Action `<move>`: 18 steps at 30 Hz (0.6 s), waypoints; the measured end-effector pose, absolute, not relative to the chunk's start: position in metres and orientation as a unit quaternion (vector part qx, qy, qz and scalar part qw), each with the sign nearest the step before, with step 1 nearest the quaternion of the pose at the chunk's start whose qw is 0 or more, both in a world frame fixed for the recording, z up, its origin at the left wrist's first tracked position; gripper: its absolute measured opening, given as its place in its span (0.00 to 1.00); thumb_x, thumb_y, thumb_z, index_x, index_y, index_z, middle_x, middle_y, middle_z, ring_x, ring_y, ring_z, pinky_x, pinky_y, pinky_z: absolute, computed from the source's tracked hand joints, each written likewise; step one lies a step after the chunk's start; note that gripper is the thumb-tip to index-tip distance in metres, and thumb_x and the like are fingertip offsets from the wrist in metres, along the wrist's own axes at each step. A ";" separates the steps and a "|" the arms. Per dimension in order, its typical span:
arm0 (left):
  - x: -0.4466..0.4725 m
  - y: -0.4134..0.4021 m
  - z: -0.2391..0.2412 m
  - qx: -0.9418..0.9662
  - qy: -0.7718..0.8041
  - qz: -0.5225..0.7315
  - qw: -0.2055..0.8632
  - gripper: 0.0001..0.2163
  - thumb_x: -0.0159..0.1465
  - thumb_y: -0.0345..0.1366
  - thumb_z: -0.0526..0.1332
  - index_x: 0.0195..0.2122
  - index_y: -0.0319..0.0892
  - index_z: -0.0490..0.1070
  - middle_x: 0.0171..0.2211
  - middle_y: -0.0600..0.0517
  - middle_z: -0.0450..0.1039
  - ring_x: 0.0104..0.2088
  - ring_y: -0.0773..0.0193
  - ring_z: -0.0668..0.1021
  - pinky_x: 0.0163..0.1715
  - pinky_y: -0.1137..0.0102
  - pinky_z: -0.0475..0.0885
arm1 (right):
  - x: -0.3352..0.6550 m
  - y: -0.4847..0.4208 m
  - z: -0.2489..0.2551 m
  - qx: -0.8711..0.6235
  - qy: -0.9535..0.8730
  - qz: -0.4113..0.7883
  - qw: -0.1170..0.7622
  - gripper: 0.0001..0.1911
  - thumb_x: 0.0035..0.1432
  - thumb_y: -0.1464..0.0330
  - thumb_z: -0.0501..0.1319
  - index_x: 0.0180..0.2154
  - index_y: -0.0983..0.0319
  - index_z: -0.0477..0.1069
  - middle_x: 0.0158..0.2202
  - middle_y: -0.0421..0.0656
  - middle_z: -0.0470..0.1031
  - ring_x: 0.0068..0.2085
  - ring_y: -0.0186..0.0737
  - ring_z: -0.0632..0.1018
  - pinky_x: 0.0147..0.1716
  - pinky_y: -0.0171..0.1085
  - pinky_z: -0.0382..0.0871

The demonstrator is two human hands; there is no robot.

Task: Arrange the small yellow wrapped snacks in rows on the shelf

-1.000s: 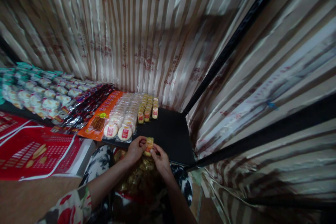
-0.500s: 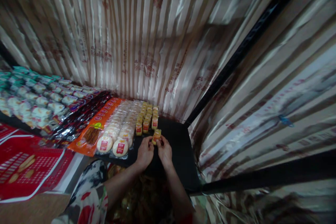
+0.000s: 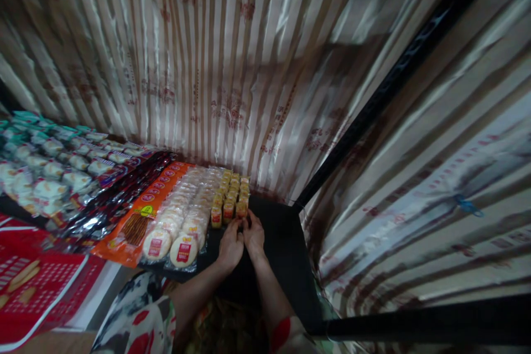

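Both my hands reach onto the black shelf, fingertips pinched together. My left hand and my right hand meet at a small yellow packet with a red label. It stands at the front of the right-hand row of like packets. The fingertips cover its lower edge. My forearms come up from the bottom of the view, the left one in a flowered sleeve.
Rows of round white cakes lie left of the yellow packets, then orange packs, dark packets and green-and-white packets. A red box sits at lower left. Striped paper lines the back and right walls.
My hands have moved forward from my lap onto the shelf, carrying the yellow packet to the front of the right-hand row. The view has tilted up and closer.
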State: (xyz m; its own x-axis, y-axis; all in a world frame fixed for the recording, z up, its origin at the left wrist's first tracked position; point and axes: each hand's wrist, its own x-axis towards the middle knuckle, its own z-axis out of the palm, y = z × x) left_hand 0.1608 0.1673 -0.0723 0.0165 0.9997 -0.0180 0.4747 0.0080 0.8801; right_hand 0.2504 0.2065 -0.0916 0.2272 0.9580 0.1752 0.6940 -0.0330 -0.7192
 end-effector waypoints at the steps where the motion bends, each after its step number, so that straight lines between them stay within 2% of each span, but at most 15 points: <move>1: 0.160 0.169 -0.073 0.609 0.603 0.357 0.372 0.23 0.56 0.23 0.48 0.54 0.40 0.61 0.59 0.49 0.59 0.59 0.63 0.61 0.61 0.64 0.53 | 0.250 0.208 -0.092 -0.695 -0.591 0.185 0.364 0.22 0.56 0.66 0.49 0.51 0.64 0.66 0.47 0.49 0.71 0.48 0.43 0.72 0.49 0.38 0.64; 9: 0.155 0.173 -0.077 0.596 0.582 0.392 0.390 0.19 0.61 0.30 0.47 0.54 0.38 0.62 0.59 0.47 0.60 0.59 0.63 0.62 0.61 0.63 0.53 | 0.243 0.211 -0.105 -0.680 -0.562 0.206 0.424 0.24 0.53 0.64 0.52 0.51 0.66 0.65 0.48 0.52 0.70 0.47 0.44 0.73 0.48 0.41 0.65; 18: 0.156 0.176 -0.085 0.597 0.570 0.413 0.385 0.18 0.61 0.31 0.48 0.51 0.39 0.65 0.58 0.46 0.61 0.59 0.62 0.62 0.61 0.62 0.54 | 0.243 0.216 -0.118 -0.655 -0.549 0.209 0.476 0.23 0.50 0.67 0.51 0.48 0.65 0.69 0.45 0.50 0.71 0.45 0.44 0.73 0.46 0.41 0.66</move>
State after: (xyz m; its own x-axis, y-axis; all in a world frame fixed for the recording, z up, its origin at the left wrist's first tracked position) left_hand 0.1561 0.1759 -0.0852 0.0096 0.9985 0.0544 0.3632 -0.0541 0.9301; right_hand 0.2429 0.2156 -0.1177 0.3108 0.9173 0.2489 0.5191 0.0556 -0.8529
